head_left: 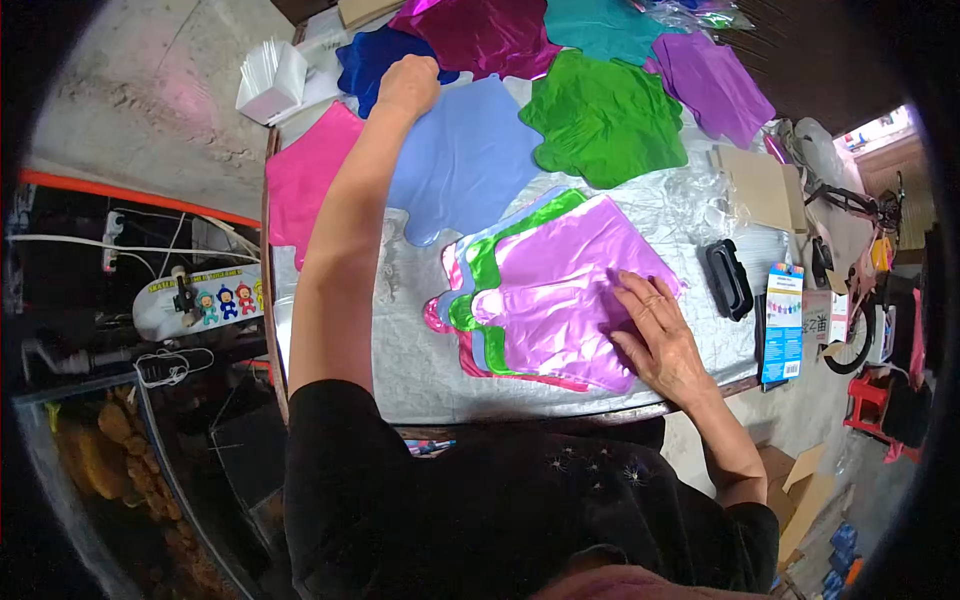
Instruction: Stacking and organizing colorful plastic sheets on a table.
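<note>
My left hand [408, 88] reaches to the far side of the table, its fingers curled closed on a dark blue foil balloon [368, 62]; the fingertips are mostly hidden. My right hand [660, 335] lies open, fingers spread, on a flat light purple foil balloon [560, 285]. That one tops a fanned stack, with the edges of a green foil balloon [485, 265], a pale blue one and pink ones showing underneath. Beyond the stack lie a periwinkle foil pile [465, 160] and a green foil pile [605, 120]. Under my left forearm is a hot pink foil pile [312, 170].
Magenta [480, 35], teal [598, 30] and purple foil piles [712, 85] line the far side. A white box of slips [272, 85] stands at far left. Right of the stack are a black plastic tray [728, 280], a blue package card [782, 325] and a cardboard piece [758, 188].
</note>
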The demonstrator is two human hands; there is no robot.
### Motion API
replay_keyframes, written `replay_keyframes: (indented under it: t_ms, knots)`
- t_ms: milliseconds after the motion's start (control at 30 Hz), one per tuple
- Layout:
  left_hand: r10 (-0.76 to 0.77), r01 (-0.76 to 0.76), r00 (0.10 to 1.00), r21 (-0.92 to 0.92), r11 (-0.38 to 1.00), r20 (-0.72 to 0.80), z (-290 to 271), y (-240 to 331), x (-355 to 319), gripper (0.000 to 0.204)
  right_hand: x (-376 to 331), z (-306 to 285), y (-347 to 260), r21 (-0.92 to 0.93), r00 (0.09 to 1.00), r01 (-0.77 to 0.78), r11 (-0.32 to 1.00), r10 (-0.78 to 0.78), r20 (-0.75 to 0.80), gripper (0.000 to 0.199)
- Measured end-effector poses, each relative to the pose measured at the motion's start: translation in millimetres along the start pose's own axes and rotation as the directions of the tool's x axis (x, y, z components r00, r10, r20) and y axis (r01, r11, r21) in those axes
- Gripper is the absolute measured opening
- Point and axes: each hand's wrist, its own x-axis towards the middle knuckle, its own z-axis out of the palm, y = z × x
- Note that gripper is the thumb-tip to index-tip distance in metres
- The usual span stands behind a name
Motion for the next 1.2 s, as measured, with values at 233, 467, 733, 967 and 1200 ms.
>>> replay_keyframes:
  t_ms: [233,467,733,967,1200]
  knots:
    - [-0.135,0.126,0.982,-0.077,0.989,-0.129,7.9,-28.1,12.3,0.027,6.5,-5.2,-3.0,0.024,0.999,0.024,0.999,-0.025,0.031,0.055]
    - [-0.317,0.286,0.943,-0.739,0.61,0.103,4.5,-53.4,18.1,0.029,72.4,-20.2,6.8,0.055,0.982,0.155,0.986,-0.16,0.104,0.053]
    - [-0.11,0.177,0.981,-0.504,0.846,0.16,0.0,-80.1,36.6,0.025,264.6,34.2,35.8,-0.069,0.929,0.367,0.927,-0.369,-0.016,0.053]
    - [-0.051,0.05,0.999,-0.175,0.983,0.001,-19.3,-36.7,30.8,0.022,363.0,99.5,60.6,-0.235,0.971,0.224,0.946,-0.236,-0.023,0.056]
    - [-0.062,0.052,0.997,-0.176,0.983,-0.053,-20.8,-53.7,23.5,0.027,365.4,112.6,51.5,-0.356,0.982,0.191,0.915,-0.184,0.052,0.059]
